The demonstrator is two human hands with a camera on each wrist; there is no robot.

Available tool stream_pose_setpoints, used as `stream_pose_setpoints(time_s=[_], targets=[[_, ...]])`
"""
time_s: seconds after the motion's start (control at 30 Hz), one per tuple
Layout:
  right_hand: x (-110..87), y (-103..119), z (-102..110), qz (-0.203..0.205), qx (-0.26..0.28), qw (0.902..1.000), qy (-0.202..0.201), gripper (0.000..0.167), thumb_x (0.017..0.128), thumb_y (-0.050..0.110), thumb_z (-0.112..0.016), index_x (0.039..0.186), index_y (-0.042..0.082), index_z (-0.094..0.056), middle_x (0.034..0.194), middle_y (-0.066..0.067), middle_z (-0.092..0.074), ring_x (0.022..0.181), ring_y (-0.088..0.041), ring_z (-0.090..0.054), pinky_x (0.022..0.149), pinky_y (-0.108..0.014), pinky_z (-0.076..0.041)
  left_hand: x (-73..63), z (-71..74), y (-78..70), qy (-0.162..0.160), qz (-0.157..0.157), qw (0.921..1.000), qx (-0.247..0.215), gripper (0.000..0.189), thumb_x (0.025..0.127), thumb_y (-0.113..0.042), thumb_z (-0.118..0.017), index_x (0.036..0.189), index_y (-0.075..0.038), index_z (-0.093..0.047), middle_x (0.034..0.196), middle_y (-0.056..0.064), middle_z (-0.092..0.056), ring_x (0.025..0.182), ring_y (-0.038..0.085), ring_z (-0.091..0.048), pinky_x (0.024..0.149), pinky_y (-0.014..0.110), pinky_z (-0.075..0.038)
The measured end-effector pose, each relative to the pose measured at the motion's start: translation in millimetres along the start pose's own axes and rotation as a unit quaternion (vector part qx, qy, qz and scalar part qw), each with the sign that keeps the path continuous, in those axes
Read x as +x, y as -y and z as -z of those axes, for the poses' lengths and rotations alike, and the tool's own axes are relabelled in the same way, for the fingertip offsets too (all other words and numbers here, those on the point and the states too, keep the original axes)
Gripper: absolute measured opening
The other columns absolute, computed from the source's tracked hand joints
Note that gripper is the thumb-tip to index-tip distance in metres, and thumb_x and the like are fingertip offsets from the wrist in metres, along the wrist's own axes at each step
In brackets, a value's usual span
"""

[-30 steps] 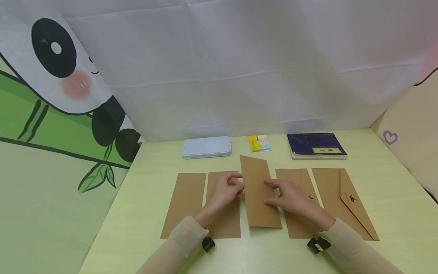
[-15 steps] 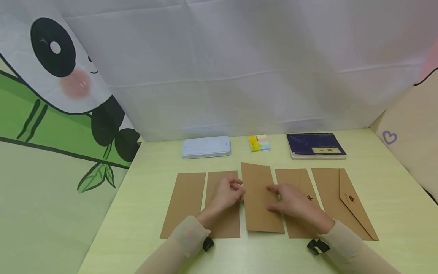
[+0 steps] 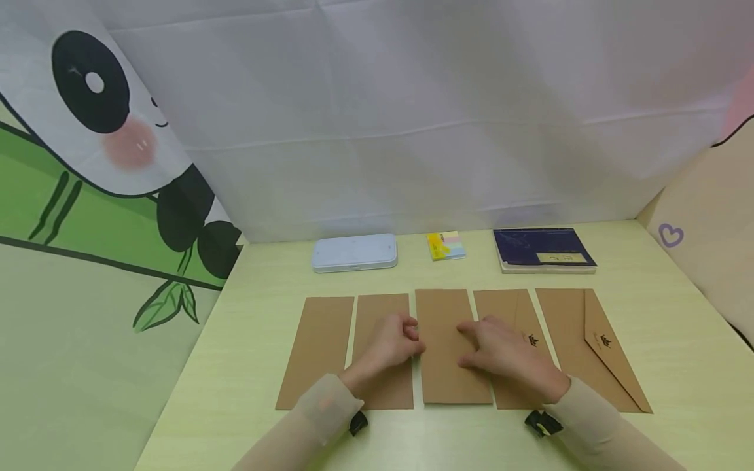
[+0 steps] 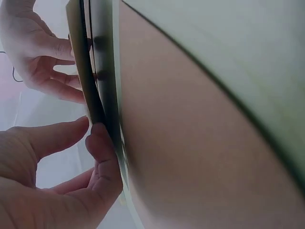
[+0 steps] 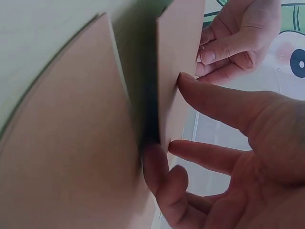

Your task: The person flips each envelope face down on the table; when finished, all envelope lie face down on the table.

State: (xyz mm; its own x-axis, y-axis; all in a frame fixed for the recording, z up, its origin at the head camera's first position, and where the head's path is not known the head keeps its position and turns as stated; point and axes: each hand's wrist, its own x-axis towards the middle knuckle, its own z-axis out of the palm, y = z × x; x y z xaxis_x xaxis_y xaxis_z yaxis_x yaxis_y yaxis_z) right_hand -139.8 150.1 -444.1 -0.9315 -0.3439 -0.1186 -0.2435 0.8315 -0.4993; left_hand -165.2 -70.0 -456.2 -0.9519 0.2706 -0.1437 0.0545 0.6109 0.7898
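Observation:
A row of brown kraft envelopes lies on the table. The middle envelope, plain side up, is between my two hands. My left hand pinches its left edge between thumb and bent finger, as the left wrist view shows. On its right side my right hand holds the edge, thumb and a finger on the top face and another finger curled beneath. That edge stands slightly raised over the neighbouring envelope in the right wrist view. The far-right envelope shows a pointed flap with a crown print.
Two plain envelopes lie at left, the outer envelope uncovered, the inner envelope partly under my left arm. Along the back stand a pale blue case, a sticky-note pack and a dark blue book, before a white cloth.
The middle envelope has come down from a raised, tilted position to lie nearly flat, in line with the others. Both hands moved down slightly with it.

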Motion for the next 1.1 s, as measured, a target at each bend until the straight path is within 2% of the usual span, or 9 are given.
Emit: stream_pose_setpoints(time_s=[0.13,0.2,0.33,0.43,0.63,0.9,1.1], targets=[[1.0,1,-1,0.002,-0.018,0.9998,-0.001,0.055,0.072,0.029,-0.082,0.120,0.009,-0.064,0.095,-0.001,-0.059,0.089,-0.020,-0.050,0.070,-0.037,-0.042,0.2,-1.1,-0.5,0.006,-0.006,0.9997,0.025,0.041,0.072,-0.005,-0.079,0.108,0.008,-0.063,0.077,0.000,-0.061,0.068,0.011,-0.056,0.066,0.026,-0.048],[1.7,2,-2,-0.002,-0.023,0.9997,0.001,0.056,0.071,0.029,-0.083,0.120,0.009,-0.064,0.094,-0.002,-0.058,0.088,-0.021,-0.050,0.069,-0.037,-0.042,0.0,-1.2,-1.0,0.011,-0.008,0.9994,0.031,0.036,0.072,-0.005,-0.079,0.103,0.007,-0.064,0.075,0.000,-0.059,0.065,0.010,-0.054,0.063,0.025,-0.047],[2.1,5,-4,-0.024,-0.017,0.9996,0.004,0.062,0.069,0.028,-0.085,0.123,0.008,-0.062,0.099,-0.007,-0.056,0.087,-0.022,-0.049,0.070,-0.036,-0.042,-0.1,-1.4,-1.4,0.030,-0.014,0.9988,0.035,0.020,0.072,-0.005,-0.078,0.078,0.000,-0.060,0.064,-0.003,-0.049,0.053,0.008,-0.044,0.049,0.022,-0.036],[2.6,7,-6,-0.034,-0.016,0.9993,0.006,0.063,0.069,0.027,-0.085,0.123,0.007,-0.062,0.102,-0.011,-0.055,0.085,-0.023,-0.048,0.071,-0.037,-0.042,-0.1,-0.8,-2.3,0.045,-0.020,0.9981,0.036,0.028,0.073,-0.007,-0.077,0.065,-0.005,-0.050,0.056,-0.005,-0.039,0.047,0.008,-0.034,0.044,0.023,-0.026],[4.0,9,-7,-0.048,-0.013,0.9987,0.009,0.064,0.069,0.028,-0.086,0.124,0.008,-0.061,0.104,-0.012,-0.053,0.084,-0.023,-0.048,0.071,-0.037,-0.043,-0.6,1.1,-5.1,0.060,-0.016,0.9971,0.044,0.034,0.075,-0.013,-0.076,0.061,-0.008,-0.046,0.051,-0.007,-0.033,0.045,0.008,-0.029,0.044,0.025,-0.019],[3.4,8,-7,-0.041,-0.003,0.9991,0.007,0.061,0.068,0.023,-0.086,0.122,0.006,-0.062,0.099,-0.010,-0.052,0.082,-0.022,-0.047,0.070,-0.036,-0.043,-0.7,3.9,-10.5,0.071,-0.008,0.9944,0.077,0.033,0.076,-0.019,-0.076,0.061,-0.007,-0.050,0.050,-0.006,-0.036,0.046,0.009,-0.034,0.044,0.025,-0.023],[3.0,9,-7,-0.039,-0.004,0.9992,0.006,0.060,0.068,0.022,-0.086,0.121,0.005,-0.063,0.100,-0.011,-0.052,0.081,-0.022,-0.047,0.070,-0.036,-0.043,0.1,5.3,-12.2,0.080,-0.004,0.9933,0.083,0.033,0.078,-0.021,-0.076,0.061,-0.006,-0.052,0.049,-0.005,-0.039,0.045,0.010,-0.036,0.044,0.025,-0.025]])
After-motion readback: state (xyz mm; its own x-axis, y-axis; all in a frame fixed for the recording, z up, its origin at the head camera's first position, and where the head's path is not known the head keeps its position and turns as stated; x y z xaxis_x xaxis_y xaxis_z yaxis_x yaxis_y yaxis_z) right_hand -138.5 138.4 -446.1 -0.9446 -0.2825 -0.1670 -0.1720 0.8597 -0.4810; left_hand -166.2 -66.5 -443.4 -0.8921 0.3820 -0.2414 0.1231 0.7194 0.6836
